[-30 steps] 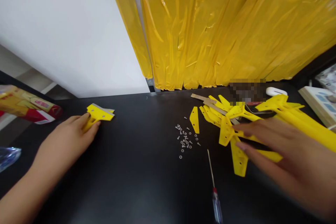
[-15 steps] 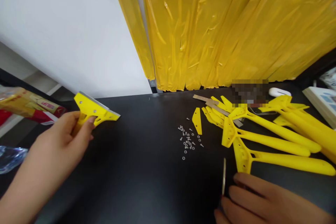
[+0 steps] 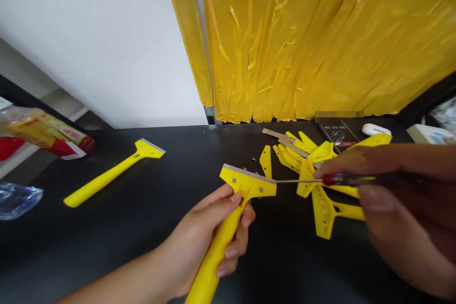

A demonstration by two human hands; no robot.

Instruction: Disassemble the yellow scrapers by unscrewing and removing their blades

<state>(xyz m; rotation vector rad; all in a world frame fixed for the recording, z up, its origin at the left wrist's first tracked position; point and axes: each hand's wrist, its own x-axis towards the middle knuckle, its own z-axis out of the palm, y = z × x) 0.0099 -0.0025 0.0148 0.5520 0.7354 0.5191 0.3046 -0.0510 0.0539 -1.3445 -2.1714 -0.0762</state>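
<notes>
My left hand (image 3: 213,237) is closed round the handle of a yellow scraper (image 3: 247,185) in the middle, its metal blade edge facing up and away. Two screw heads show on its head. Between thumb and fingers of my right hand (image 3: 399,209) is a screwdriver (image 3: 331,179) with a dark red handle. Its thin shaft points left, and the tip meets the scraper's right corner in view; whether they touch I cannot tell. Small screws lie behind the scraper head, mostly hidden. A second scraper (image 3: 114,175) lies on the table at the left.
Yellow scraper handles (image 3: 324,213) and loose yellow plates (image 3: 266,161) lie at the right, with metal blades (image 3: 281,137) among them. Farther back are a phone (image 3: 340,133) and a white case (image 3: 375,129). A packet (image 3: 53,133) and clear plastic (image 3: 19,201) sit at the left.
My left hand has come from the left to the middle with a scraper in it. Another scraper shows whole where that hand was. My right hand has risen, bringing the screwdriver up to the scraper head.
</notes>
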